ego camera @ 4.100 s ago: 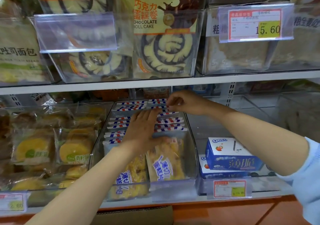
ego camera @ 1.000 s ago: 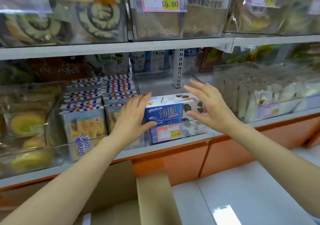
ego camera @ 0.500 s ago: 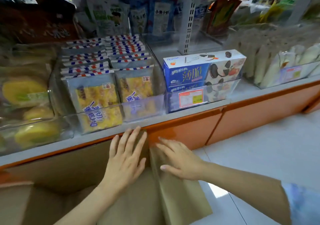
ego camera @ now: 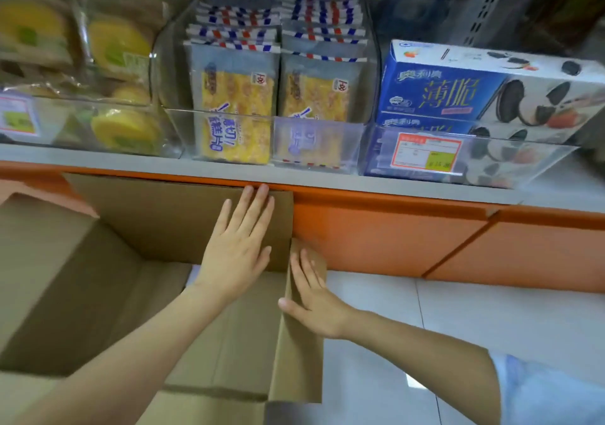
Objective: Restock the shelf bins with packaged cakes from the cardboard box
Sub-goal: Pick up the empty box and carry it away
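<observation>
My hands have dropped from the shelf to the box (ego camera: 82, 277) at 7 o'clock. My left hand (ego camera: 239, 251) lies flat, fingers straight, on the far flap (ego camera: 163, 221); my right hand (ego camera: 314, 303), just beside it at 4 o'clock, presses open-fingered against the side flap (ego camera: 301, 369). The cakes (ego camera: 235, 97) stand in the bin (ego camera: 320, 143) at 12 o'clock.

The blue biscuit box (ego camera: 442, 94) reads 奥利奥 and 薄脆; the price tag (ego camera: 425, 156) below it is illegible.
</observation>
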The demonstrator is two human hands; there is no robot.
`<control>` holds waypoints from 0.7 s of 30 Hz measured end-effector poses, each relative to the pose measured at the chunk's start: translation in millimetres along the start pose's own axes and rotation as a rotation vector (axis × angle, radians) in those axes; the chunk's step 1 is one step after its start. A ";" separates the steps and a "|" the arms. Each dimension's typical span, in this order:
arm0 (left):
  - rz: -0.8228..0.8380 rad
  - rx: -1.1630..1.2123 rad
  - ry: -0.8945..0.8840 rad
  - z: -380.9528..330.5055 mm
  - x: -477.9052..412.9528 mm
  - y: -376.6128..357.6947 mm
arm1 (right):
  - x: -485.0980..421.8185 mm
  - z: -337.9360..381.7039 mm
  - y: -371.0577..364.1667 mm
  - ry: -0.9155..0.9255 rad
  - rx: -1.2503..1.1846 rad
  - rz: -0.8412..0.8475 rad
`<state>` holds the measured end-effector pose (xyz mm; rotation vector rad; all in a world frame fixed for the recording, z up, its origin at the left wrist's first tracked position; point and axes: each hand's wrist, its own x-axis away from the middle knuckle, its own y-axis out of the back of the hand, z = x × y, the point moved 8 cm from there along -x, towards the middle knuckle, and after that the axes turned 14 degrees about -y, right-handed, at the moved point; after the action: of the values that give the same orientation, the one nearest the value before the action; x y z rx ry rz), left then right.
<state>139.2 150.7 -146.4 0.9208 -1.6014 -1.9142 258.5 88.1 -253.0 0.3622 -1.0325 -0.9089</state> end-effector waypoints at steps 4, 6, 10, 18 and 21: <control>0.073 -0.022 0.158 18.6 28.2 7.0 | 4.4 29.0 -10.1 0.105 0.079 0.082; 0.092 0.000 0.251 20.6 53.4 12.2 | 8.3 45.5 -0.7 0.214 0.199 0.004; 0.128 0.091 0.399 -7.7 117.2 4.0 | 2.2 71.9 11.1 0.451 0.418 -0.146; 0.355 0.381 0.486 -72.0 188.8 -61.5 | -29.8 70.2 -10.2 0.310 0.483 -0.088; 0.354 0.295 0.425 -61.9 198.3 -65.2 | -28.3 76.9 -20.2 0.295 0.448 -0.088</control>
<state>58.6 -20.7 -253.6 0.9990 -1.6686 -1.1723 177.2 109.4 -244.3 0.8958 -0.9444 -0.6695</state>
